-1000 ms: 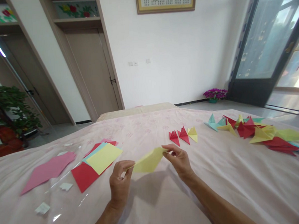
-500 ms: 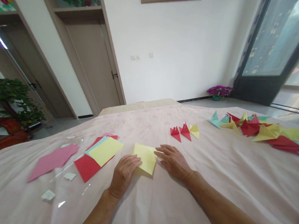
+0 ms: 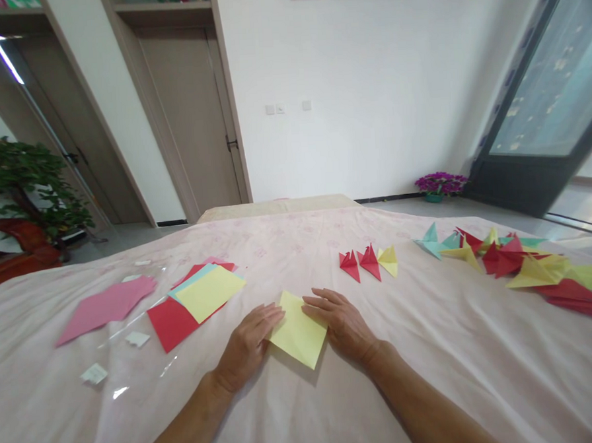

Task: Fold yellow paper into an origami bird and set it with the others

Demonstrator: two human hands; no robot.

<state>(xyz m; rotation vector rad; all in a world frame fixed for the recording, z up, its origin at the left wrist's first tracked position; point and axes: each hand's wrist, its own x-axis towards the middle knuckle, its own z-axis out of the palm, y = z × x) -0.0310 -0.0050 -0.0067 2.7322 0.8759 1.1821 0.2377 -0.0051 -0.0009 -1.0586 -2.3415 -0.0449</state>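
Observation:
A square sheet of yellow paper (image 3: 300, 333) lies between my hands, turned so one corner points toward me. A shadow under its near edge shows that this edge is raised off the cloth. At its left edge, my left hand (image 3: 252, 336) grips it with the fingers on top and the thumb hidden. My right hand (image 3: 343, 321) has its fingers over the upper right edge, its thumb also out of sight. Beyond my right hand stand two red folded paper cranes (image 3: 369, 262) and a yellow folded piece (image 3: 388, 261).
Left of my hands are stacked sheets in yellow (image 3: 210, 292), blue and red, near pink sheets (image 3: 107, 309) and a clear plastic wrapper (image 3: 115, 363). A pile of folded cranes (image 3: 511, 256) covers the right side. A pale patterned cloth (image 3: 296, 420) drapes the table.
The yellow paper has turned and come slightly nearer to me, its near corner now farther right. My right hand's fingers reach further over it. The view has shifted slightly.

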